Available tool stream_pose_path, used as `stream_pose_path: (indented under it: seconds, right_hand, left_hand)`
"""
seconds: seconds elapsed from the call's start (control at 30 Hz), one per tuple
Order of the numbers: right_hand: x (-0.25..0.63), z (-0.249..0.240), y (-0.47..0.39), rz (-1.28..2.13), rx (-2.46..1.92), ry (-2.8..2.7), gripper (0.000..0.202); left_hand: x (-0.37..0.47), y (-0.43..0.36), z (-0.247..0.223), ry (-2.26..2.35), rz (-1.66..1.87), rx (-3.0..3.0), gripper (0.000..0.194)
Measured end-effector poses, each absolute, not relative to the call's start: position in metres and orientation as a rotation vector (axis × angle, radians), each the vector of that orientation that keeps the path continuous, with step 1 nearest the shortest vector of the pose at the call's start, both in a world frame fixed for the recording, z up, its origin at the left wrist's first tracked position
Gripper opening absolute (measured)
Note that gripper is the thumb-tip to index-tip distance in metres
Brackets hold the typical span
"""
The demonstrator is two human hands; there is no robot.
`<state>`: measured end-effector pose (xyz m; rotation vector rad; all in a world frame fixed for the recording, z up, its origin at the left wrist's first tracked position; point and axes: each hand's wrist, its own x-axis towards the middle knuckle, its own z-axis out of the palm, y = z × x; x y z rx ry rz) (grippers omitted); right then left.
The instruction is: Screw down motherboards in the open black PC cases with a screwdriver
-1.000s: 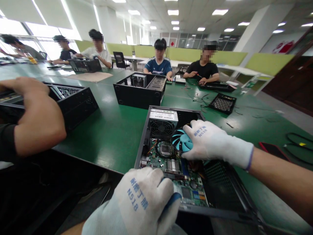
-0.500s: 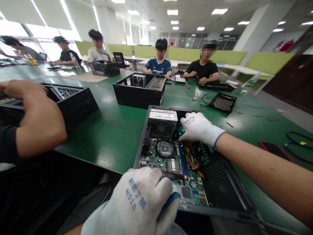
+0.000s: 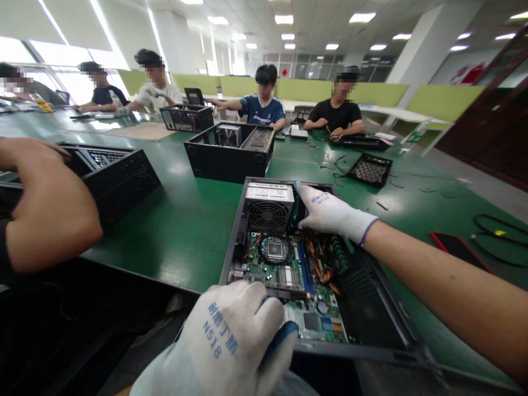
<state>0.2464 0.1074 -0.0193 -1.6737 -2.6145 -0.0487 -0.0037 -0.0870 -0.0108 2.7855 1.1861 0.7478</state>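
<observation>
An open computer case (image 3: pixel 235 242) lies on its side before me, showing the green motherboard (image 3: pixel 272 278) and a silver power supply (image 3: pixel 269 212) with a fan. My gloved left hand (image 3: pixel 243 335) is closed over the near left edge of the case; its fingertips are hidden behind the knuckles. At the far end, my gloved right hand (image 3: pixel 325 209) reaches into the case beside the power supply. Its index finger and thumb are spread apart at the supply's right side, with no held item visible; the other fingers are hidden. Bundled coloured wires (image 3: pixel 324 269) run below this hand.
Another computer case (image 3: pixel 226 159) stands ahead on the green table (image 3: pixel 181 220). At left, a co-worker's bare arm (image 3: pixel 53 203) is over a further case (image 3: pixel 124 181). A black grille-like part (image 3: pixel 369 169), a red-edged phone-like object (image 3: pixel 457 250) and black cables (image 3: pixel 501 234) lie rightward.
My right hand has opened from a curled grasp, its index finger now extended toward the power supply's top edge. The left hand keeps its hold. Across the table, a co-worker has stretched an arm sideways.
</observation>
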Motion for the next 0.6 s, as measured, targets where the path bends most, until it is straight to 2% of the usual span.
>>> stream_pose_path:
  seconds: [0.07, 0.17, 0.23, 0.3, 0.47, 0.6]
  right_hand:
    - [0.244, -0.015, 0.106, -0.212, -1.792, -2.639, 0.099]
    - [0.242, -0.010, 0.106, -0.382, -1.956, -2.697, 0.069]
    - [0.242, -0.009, 0.106, -0.451, -1.963, -2.752, 0.057]
    - [0.245, -0.009, 0.104, -0.509, -1.931, -2.775, 0.057]
    - [0.255, -0.011, 0.095, -0.568, -1.822, -2.733, 0.071]
    - [0.265, -0.011, 0.088, -0.544, -1.760, -2.684, 0.069]
  left_hand:
    - [-0.004, -0.088, -0.011, 1.195, 0.741, 2.784, 0.017]
    - [-0.004, -0.090, -0.012, 1.206, 0.738, 2.779, 0.017]
    - [-0.004, -0.090, -0.013, 1.219, 0.720, 2.780, 0.018]
    - [-0.004, -0.090, -0.013, 1.231, 0.701, 2.787, 0.018]
    - [-0.003, -0.090, -0.011, 1.222, 0.739, 2.780, 0.017]
    - [-0.002, -0.091, -0.011, 1.239, 0.749, 2.776, 0.018]
